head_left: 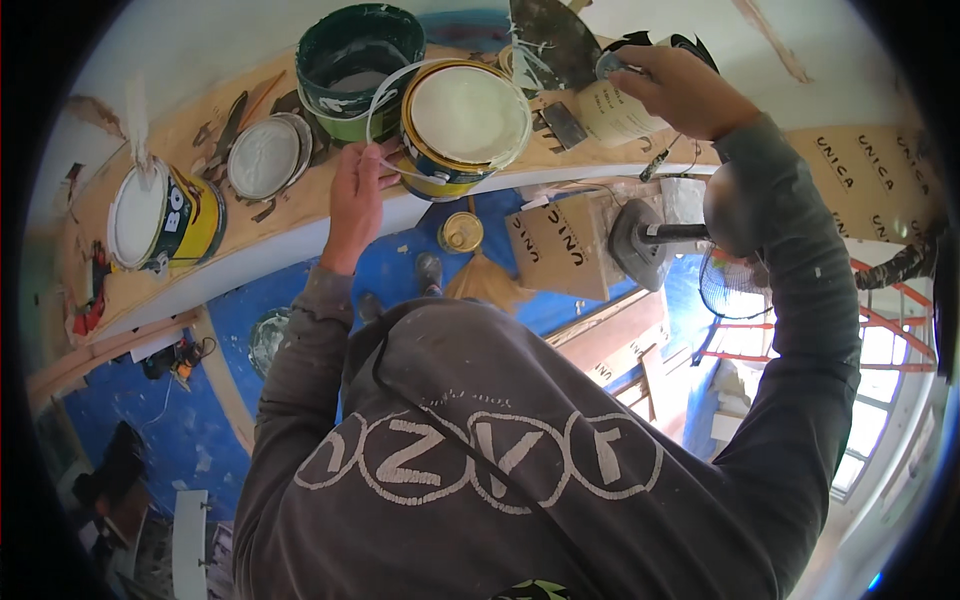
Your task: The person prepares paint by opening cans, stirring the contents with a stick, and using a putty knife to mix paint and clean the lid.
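Observation:
An open yellow and dark paint can (470, 115) with white paint stands on the cardboard-covered ledge. My left hand (357, 198) is at its near left side, fingers closed on the thin white handle (372, 110) looped around the can. To the right, my right hand (690, 95) is raised over the ledge, its fingers curled around a small grey-blue part. Beside that part is a dark, broad blade-like piece (555, 45) with white smears; whether the two are joined I cannot tell. Behind the paint can's left side stands a dark green bucket (345, 118) with white residue inside.
A second open can (205, 220) with a white-coated brush (140, 125) stands at the left, near a round lid (265, 158). Below the ledge, blue sheeting (400, 262) covers the floor, with a broom (488, 280), a cardboard box (560, 245) and a fan (735, 280).

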Available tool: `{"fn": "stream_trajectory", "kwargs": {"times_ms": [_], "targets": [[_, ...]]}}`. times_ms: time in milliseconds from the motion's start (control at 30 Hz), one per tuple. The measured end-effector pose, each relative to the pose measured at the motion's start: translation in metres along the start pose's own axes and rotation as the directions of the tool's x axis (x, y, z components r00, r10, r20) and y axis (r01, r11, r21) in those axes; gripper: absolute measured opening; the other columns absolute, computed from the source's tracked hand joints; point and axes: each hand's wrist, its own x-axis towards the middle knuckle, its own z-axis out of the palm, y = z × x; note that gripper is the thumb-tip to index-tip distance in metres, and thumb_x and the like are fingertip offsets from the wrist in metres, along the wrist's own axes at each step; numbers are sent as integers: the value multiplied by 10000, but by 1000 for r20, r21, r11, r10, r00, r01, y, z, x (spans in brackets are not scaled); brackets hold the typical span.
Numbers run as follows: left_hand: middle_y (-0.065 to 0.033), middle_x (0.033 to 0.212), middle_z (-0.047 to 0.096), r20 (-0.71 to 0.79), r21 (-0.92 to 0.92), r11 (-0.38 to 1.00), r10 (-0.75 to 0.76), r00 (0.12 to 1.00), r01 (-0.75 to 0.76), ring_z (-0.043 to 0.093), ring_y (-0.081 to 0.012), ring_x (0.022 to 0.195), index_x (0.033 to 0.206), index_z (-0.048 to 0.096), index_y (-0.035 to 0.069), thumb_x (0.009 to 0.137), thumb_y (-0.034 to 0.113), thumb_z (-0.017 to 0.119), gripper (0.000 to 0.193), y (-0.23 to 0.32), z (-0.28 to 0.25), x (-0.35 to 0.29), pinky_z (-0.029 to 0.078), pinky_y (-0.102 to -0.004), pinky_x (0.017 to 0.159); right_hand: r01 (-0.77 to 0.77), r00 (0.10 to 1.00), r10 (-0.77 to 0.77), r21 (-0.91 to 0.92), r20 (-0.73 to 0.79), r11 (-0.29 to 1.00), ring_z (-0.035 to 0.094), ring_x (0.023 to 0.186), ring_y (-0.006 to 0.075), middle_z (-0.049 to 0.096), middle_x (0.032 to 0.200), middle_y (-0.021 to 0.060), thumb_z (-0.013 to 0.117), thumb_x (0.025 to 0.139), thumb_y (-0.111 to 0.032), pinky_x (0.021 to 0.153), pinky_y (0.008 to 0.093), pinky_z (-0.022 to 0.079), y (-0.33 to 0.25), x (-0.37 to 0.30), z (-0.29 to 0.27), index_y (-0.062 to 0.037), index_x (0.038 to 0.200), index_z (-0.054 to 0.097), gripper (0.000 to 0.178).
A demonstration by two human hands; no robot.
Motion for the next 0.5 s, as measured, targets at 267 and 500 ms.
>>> {"fn": "stream_trajectory", "kwargs": {"times_ms": [267,500], "targets": [[-156,1299,658,-11,19,1000,19,1000,-19,666,-190,1118,1190,519,1,1127,312,420,332,-7,0,-1,566,-350,944,94,978,-31,-305,205,948,662,972,453,716,1003,244,550,1030,-329,911,512,505,-9,33,-5,-6,1209,657,384],[-148,1258,674,-59,36,998,61,996,-59,669,-178,1080,1179,540,-14,1123,306,436,341,-7,-4,-2,582,-348,919,-391,758,414,-157,504,907,613,480,221,592,657,110,524,1007,-302,438,379,484,-54,51,-36,-1,1066,678,343]]}}
